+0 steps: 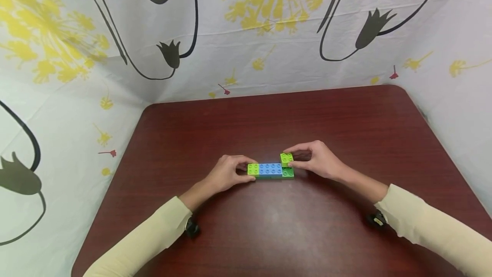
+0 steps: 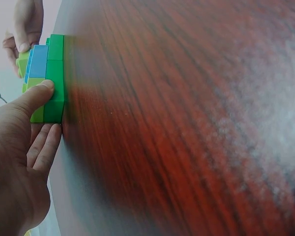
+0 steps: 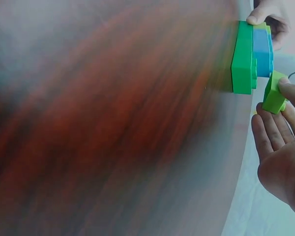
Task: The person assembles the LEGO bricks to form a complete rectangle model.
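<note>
1. Left hand (image 1: 227, 174) holds the left end of the brick row (image 1: 270, 170), thumb and fingers curled round the lime brick (image 1: 253, 169) there; the left wrist view shows the thumb pressed on the row's side and fingers tucked beneath its end.
2. Right hand (image 1: 320, 160) pinches a small lime block (image 1: 286, 159) between thumb and fingertips, at the right end of the brick row.
3. That small lime block sits tilted over the row's right end, just beside the blue brick (image 1: 270, 169); the right wrist view shows it lifted off the layer below, not seated flat.
4. The brick row lies flat on the dark red table (image 1: 269, 230), with a green base layer (image 3: 243, 59) under the lime and blue bricks.
5. Both hands reach the row from opposite ends, with pale yellow sleeves (image 1: 150, 243) trailing back toward the near table edge.
6. Beyond the row, a white cloth (image 1: 269, 54) printed with yellow flowers and black stems stands around the table's far and side edges.
</note>
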`<state>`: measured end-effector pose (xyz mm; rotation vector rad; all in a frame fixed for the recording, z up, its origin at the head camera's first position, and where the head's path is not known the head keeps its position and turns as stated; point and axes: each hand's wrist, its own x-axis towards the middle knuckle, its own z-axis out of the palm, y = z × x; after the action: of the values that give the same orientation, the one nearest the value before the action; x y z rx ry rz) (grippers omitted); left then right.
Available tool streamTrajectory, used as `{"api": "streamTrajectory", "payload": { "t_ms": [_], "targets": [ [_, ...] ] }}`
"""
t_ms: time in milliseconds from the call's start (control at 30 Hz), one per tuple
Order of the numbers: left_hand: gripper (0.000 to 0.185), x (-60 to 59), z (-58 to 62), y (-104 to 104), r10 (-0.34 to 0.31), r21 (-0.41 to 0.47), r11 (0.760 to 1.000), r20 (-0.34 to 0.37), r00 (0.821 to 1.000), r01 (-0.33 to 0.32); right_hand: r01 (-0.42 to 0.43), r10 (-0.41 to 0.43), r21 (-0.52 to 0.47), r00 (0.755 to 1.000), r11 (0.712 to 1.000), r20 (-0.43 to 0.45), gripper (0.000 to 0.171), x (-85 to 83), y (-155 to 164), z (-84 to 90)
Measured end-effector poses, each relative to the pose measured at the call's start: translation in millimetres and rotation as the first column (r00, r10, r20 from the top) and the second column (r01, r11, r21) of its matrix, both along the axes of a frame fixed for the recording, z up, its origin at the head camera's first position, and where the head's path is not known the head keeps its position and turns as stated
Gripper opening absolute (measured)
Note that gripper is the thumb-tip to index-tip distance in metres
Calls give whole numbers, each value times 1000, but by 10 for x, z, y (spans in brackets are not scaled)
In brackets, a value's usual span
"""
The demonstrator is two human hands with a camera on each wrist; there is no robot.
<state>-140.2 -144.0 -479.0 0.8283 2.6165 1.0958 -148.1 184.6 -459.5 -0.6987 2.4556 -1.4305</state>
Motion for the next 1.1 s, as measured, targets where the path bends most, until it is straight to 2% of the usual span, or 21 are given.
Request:
{"api": "streamTrajectory", "payload": {
  "t_ms": [600,1100],
  "targets": [
    [43,11,-13,-17,-3,2,1000,-3,1000,3,-23,23,7,1000,1000,-11,38,152,25,-124],
    [41,2,-26,-5,-12,27,1000,-20,1000,13,-6,6,6,1000,1000,-5,40,235,0,-121]
  ]
}}
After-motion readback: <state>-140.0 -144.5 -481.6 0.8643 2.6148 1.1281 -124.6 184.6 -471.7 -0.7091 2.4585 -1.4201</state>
